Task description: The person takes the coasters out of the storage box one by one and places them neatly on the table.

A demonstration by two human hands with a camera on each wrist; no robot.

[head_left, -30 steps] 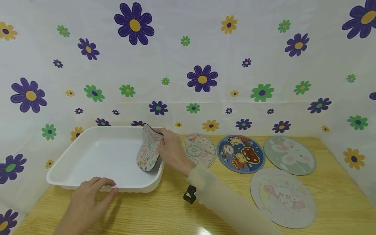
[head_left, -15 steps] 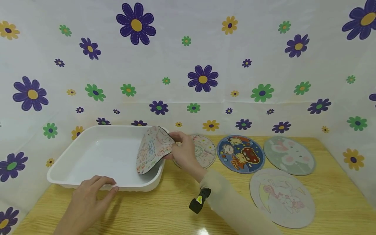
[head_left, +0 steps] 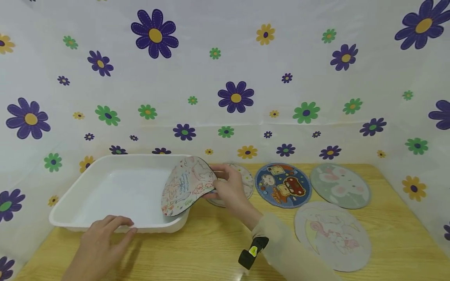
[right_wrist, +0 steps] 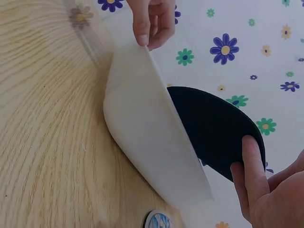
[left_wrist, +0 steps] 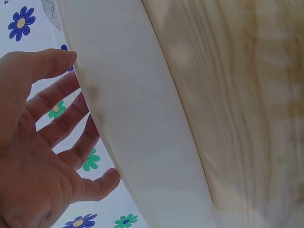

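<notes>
My right hand [head_left: 233, 191] pinches a round mat [head_left: 188, 185] by its right edge, thumb on the printed side. The mat is bent and tilted, with pink and blue drawings on top; its black underside [right_wrist: 209, 126] shows in the right wrist view. Its lower left part dips into the right end of a white plastic tray [head_left: 159, 227], while the held edge stands beyond the tray's right rim. My left hand [head_left: 103, 244] grips the tray's front rim; in the left wrist view, several fingertips are hidden behind that rim.
Right of the tray, another flowered round mat [head_left: 247, 177] is partly hidden by my right hand. A blue bear mat [head_left: 283, 185], a green bunny mat [head_left: 340, 185] and a pale rabbit mat [head_left: 332, 236] lie flat on the wooden table [head_left: 211, 249]. Behind hangs a flowered cloth [head_left: 207, 70].
My right hand has moved right with the mat, whose held edge now reaches past the tray's right rim. The mat looks less folded. My left hand stays on the rim; the head view has shifted slightly.
</notes>
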